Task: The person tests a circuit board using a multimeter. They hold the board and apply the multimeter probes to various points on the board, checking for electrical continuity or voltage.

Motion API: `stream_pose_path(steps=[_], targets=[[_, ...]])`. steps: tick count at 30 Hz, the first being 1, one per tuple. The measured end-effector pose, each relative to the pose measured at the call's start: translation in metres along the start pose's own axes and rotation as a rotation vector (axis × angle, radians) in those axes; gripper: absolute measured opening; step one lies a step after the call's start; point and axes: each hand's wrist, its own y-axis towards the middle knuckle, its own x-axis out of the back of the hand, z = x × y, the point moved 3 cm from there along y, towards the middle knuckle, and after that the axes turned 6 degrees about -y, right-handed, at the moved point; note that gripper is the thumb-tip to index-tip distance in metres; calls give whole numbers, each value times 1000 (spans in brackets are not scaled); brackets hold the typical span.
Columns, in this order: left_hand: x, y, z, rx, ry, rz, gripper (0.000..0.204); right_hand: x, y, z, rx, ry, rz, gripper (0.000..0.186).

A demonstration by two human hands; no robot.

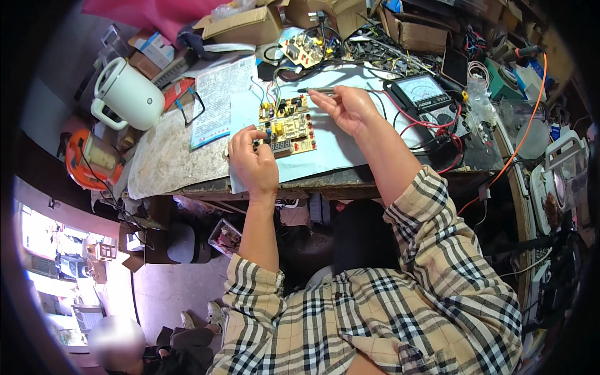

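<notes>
A yellowish circuit board (294,128) with a digit display, red and blue parts and several wires lies on a pale blue sheet. My left hand (253,159) is closed over its left side, fingers bent onto the board and its edge. Just right of the board, my right hand (350,109) holds a slim, dark, pen-shaped tool (304,90) between thumb and fingers. Its tip points left, above the board's upper edge; its exact kind cannot be made out. An analog multimeter (425,94) with red and black leads sits to the right of this hand.
Left of the board are a printed paper sheet (219,100), dark-framed glasses (192,106) and a white kettle (128,97). Another circuit board (303,49) and heaped loose parts lie behind. An orange cable (531,125) runs down the right. A person (169,347) is at lower left.
</notes>
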Motion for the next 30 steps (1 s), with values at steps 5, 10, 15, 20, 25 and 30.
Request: stream_pose_path(steps=[5,10,15,20,25,30], targets=[[-1,1,0,-29,5,11,16,-1,-4,1,-45,-179,48,28],[-1,1,11,-9,-56,-134,25,-9,-16,3,179,-730,71,27],[0,0,13,13,8,-109,31,-9,-13,-5,365,-1213,259,35],[-1,0,12,106,-109,-80,34,-12,-20,-3,471,-1526,359,50],[-3,1,22,146,-249,-140,39,-14,-27,-11,579,-1791,301,60],[-2,-1,19,193,-443,-165,41,-15,-30,-12,564,-1823,266,57]])
